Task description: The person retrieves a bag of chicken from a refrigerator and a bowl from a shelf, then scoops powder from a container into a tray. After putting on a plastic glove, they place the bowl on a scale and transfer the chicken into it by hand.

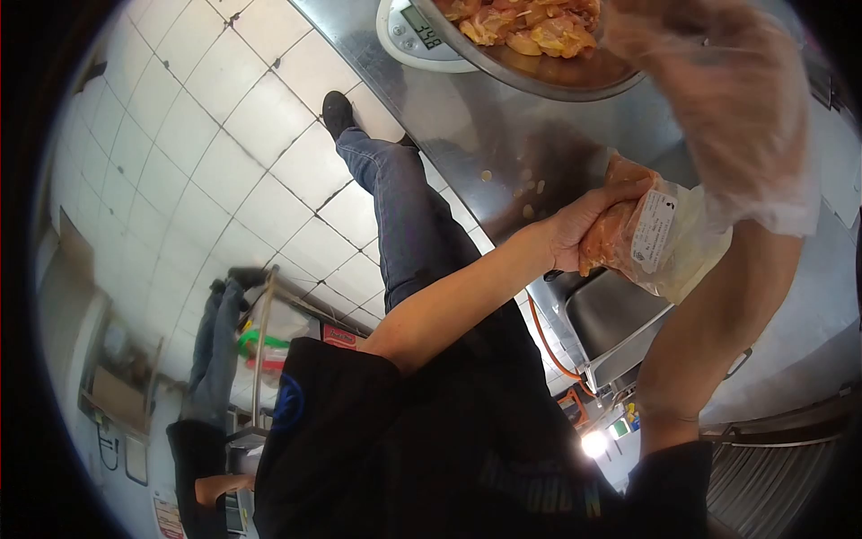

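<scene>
My left hand [597, 218] is bare and closed around a clear plastic bag [637, 229] of orange-red marinated meat. A white printed label [655, 225] faces up on the bag. My right hand [718, 99] wears a loose clear plastic glove and reaches over the edge of a metal bowl [575, 90]. Motion blur smears its fingers, and I cannot see whether they hold anything. Raw, yellowish chicken pieces [530, 27] lie in the bowl, which rests on a white digital scale [422, 40].
Small pale bits [528, 190] are scattered on the steel table [503, 135]. A metal basin [615, 314] lies below the bag, with an orange hose [548, 341] beside it. Another person [211, 359] stands on the tiled floor [215, 117] near a metal-framed rack [263, 341].
</scene>
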### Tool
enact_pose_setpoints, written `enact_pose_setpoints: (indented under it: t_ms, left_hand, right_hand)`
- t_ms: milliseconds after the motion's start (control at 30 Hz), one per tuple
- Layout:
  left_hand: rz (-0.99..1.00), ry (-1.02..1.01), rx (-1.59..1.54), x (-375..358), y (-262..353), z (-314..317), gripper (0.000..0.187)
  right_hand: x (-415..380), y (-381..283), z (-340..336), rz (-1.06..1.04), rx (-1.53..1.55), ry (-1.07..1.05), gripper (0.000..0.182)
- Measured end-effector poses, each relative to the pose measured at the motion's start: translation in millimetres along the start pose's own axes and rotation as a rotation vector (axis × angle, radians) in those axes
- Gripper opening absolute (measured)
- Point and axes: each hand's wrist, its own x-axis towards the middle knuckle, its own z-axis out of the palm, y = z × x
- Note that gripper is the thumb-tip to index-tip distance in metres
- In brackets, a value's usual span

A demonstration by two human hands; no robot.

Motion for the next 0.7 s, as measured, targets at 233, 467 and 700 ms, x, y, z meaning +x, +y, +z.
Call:
enact_pose_setpoints:
  t_ms: [233,467,700]
  left_hand:
    - [0.031,-0.052,0.002,1,-7,-7,0.057]
    - [0.025,-0.023,-0.047,1,-3,-4,0.053]
    - [-0.009,-0.027,-0.049,4,-1,-3,0.05]
  right_hand:
    - [-3,-19,20,0.007,-0.324,-0.07,0.043]
    - [8,-20,6,0.075,-0.289,-0.128,0.042]
    - [8,-21,2,0.09,-0.259,-0.151,0.041]
